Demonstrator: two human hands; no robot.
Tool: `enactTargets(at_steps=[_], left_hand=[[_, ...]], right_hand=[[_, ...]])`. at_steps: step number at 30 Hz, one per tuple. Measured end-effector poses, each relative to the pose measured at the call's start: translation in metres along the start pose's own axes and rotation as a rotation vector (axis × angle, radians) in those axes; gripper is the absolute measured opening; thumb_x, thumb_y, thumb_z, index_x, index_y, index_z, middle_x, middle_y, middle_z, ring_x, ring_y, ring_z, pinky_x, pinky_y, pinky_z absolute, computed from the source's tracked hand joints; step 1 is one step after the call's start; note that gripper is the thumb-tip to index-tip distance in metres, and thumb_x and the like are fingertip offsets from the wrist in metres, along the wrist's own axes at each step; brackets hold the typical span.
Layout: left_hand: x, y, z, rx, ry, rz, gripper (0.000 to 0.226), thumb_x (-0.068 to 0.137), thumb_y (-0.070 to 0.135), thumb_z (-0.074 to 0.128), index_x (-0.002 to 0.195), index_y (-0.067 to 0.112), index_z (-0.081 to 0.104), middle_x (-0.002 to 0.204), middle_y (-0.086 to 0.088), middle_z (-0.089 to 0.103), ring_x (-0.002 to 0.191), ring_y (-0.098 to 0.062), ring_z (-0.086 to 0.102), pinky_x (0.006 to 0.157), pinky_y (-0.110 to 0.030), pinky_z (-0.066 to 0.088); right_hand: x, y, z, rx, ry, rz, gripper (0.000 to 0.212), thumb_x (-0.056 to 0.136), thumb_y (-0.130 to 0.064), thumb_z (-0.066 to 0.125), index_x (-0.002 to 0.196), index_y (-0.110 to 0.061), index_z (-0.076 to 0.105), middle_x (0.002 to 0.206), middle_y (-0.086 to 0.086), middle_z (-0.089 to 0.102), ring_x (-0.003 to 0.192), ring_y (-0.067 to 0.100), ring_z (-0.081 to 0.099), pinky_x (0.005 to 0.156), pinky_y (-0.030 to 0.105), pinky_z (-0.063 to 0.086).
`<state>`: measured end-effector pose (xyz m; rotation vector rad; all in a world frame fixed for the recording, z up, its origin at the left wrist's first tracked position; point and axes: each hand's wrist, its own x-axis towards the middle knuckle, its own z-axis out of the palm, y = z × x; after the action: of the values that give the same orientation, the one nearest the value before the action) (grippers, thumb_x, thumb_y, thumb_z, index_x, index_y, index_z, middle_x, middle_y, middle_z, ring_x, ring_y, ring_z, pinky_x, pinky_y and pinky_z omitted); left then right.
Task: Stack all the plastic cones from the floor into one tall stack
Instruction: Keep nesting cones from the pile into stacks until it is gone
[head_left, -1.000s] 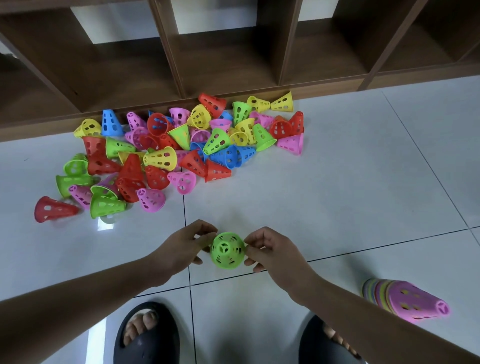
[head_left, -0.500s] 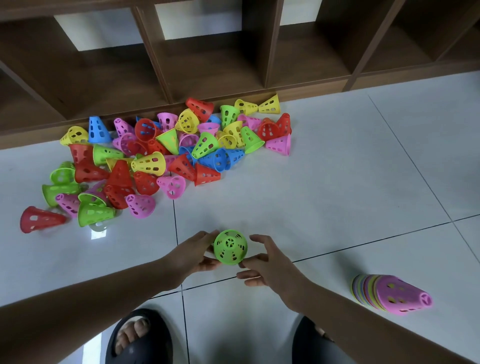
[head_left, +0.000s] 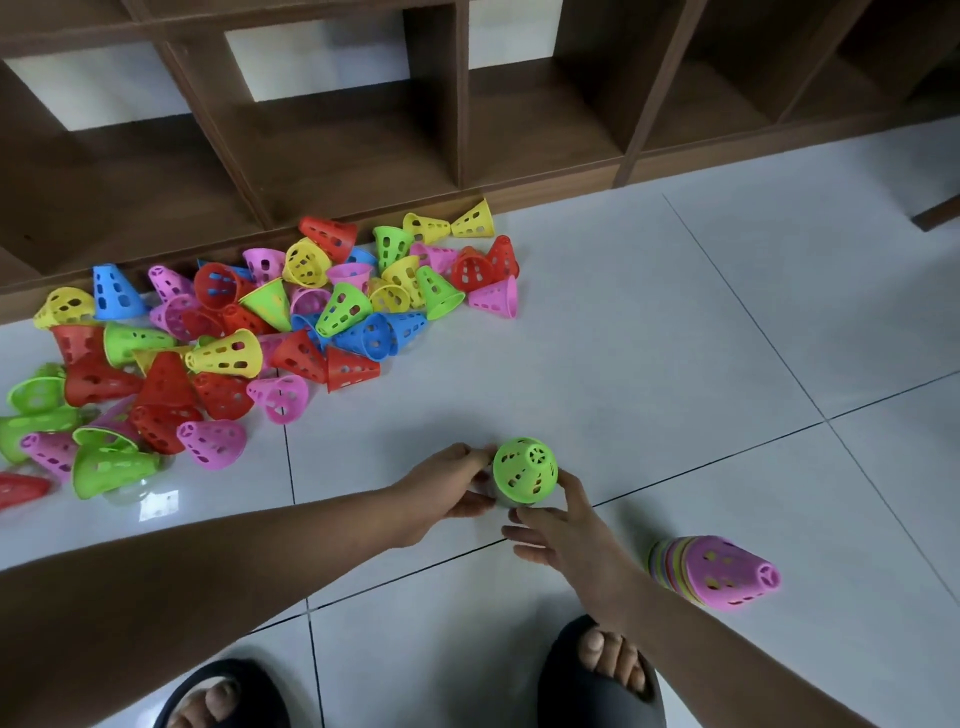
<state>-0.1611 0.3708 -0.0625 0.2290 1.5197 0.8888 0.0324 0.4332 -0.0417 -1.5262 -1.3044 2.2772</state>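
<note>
A green perforated cone (head_left: 524, 470) stands tip up on the white tile floor in front of me. My left hand (head_left: 452, 483) holds its left side low down, thumb above and fingers curled under the rim. My right hand (head_left: 556, 519) lies just right of and below the cone with fingers spread; only the index finger touches the cone's base. A stack of nested cones (head_left: 717, 571), pink outermost, lies on its side at the right. A loose pile of several red, yellow, green, blue and pink cones (head_left: 270, 332) covers the floor at the left.
A dark wooden shelf unit (head_left: 467, 130) with open compartments runs along the back, and the pile lies against its base. My two feet in dark slippers (head_left: 602, 675) are at the bottom edge. Bare tiles (head_left: 675, 338) stretch to the right of the pile.
My right hand has let go of the green cone and its fingers have spread, with the index finger still on the base. My left hand keeps its hold. The view shifted right.
</note>
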Motion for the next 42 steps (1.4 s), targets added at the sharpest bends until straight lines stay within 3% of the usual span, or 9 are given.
enactTargets(at_steps=[5,9,14,17,21,24,29,36,42], left_hand=[[0.007,0.023,0.032,0.156,-0.092,0.042,0.03,0.105,0.046,0.057,0.124,0.027,0.071,0.122,0.002,0.078,0.118,-0.016,0.072,0.11,-0.044,0.054],[0.018,0.039,0.053,0.261,-0.206,0.059,0.031,0.109,0.038,0.055,0.139,0.038,0.062,0.134,0.017,0.07,0.127,0.0,0.062,0.115,-0.042,0.046],[0.02,0.049,0.066,0.34,-0.249,0.071,0.028,0.108,0.036,0.058,0.136,0.037,0.064,0.14,0.016,0.066,0.133,-0.001,0.057,0.107,-0.033,0.049],[0.018,0.04,0.057,0.369,-0.19,0.09,0.025,0.105,0.033,0.063,0.129,0.03,0.07,0.131,0.009,0.071,0.124,-0.005,0.063,0.099,-0.029,0.053],[0.0,0.03,0.025,0.403,-0.096,0.107,0.017,0.1,0.026,0.069,0.116,0.021,0.074,0.107,0.004,0.077,0.1,-0.007,0.07,0.086,-0.028,0.053],[-0.025,0.03,-0.012,0.409,-0.033,0.102,0.016,0.103,0.029,0.066,0.115,0.021,0.074,0.108,0.003,0.081,0.099,-0.009,0.075,0.082,-0.026,0.054],[-0.066,0.026,-0.085,0.399,0.11,0.092,0.015,0.103,0.029,0.066,0.113,0.021,0.075,0.106,0.004,0.082,0.104,-0.017,0.076,0.078,-0.026,0.054],[-0.138,0.008,-0.176,0.351,0.26,0.153,0.012,0.1,0.022,0.07,0.111,0.019,0.074,0.107,-0.001,0.082,0.095,-0.012,0.076,0.075,-0.026,0.053],[-0.214,-0.018,-0.243,0.219,0.399,0.195,0.012,0.098,0.018,0.072,0.109,0.019,0.076,0.103,-0.002,0.081,0.1,-0.019,0.076,0.078,-0.03,0.052]], right_hand=[[0.0,-0.004,-0.025,0.09,0.112,-0.071,0.066,0.096,-0.016,0.073,0.15,-0.034,0.039,0.12,0.024,0.071,0.107,0.032,0.076,0.098,0.047,0.06],[-0.003,-0.009,-0.049,0.149,0.173,-0.142,0.072,0.098,-0.011,0.07,0.153,-0.044,0.035,0.128,0.023,0.065,0.119,0.033,0.068,0.102,0.042,0.058],[-0.007,-0.007,-0.061,0.183,0.214,-0.166,0.082,0.099,-0.005,0.068,0.158,-0.046,0.029,0.14,0.004,0.058,0.134,0.019,0.059,0.101,0.037,0.057],[-0.009,-0.003,-0.057,0.193,0.227,-0.132,0.077,0.099,-0.003,0.067,0.156,-0.04,0.032,0.138,0.008,0.061,0.129,0.026,0.064,0.1,0.039,0.057],[-0.01,-0.003,-0.047,0.211,0.241,-0.039,0.05,0.1,-0.003,0.064,0.143,-0.021,0.044,0.128,0.019,0.066,0.113,0.036,0.073,0.095,0.043,0.059],[-0.013,-0.008,-0.031,0.099,0.173,0.008,0.04,0.098,-0.002,0.066,0.136,-0.012,0.055,0.123,0.025,0.07,0.107,0.036,0.074,0.09,0.042,0.059],[-0.027,-0.035,0.012,-0.18,-0.014,-0.007,0.025,0.097,-0.007,0.066,0.123,-0.01,0.066,0.112,0.019,0.076,0.092,0.023,0.076,0.083,0.037,0.059],[-0.047,-0.09,0.092,-0.521,-0.193,-0.089,0.022,0.093,-0.017,0.072,0.114,-0.016,0.071,0.111,0.013,0.077,0.103,0.027,0.076,0.083,0.034,0.06],[-0.072,-0.137,0.153,-0.744,-0.252,-0.138,0.022,0.091,-0.018,0.073,0.113,-0.016,0.071,0.114,0.014,0.077,0.098,0.021,0.077,0.087,0.036,0.06]])
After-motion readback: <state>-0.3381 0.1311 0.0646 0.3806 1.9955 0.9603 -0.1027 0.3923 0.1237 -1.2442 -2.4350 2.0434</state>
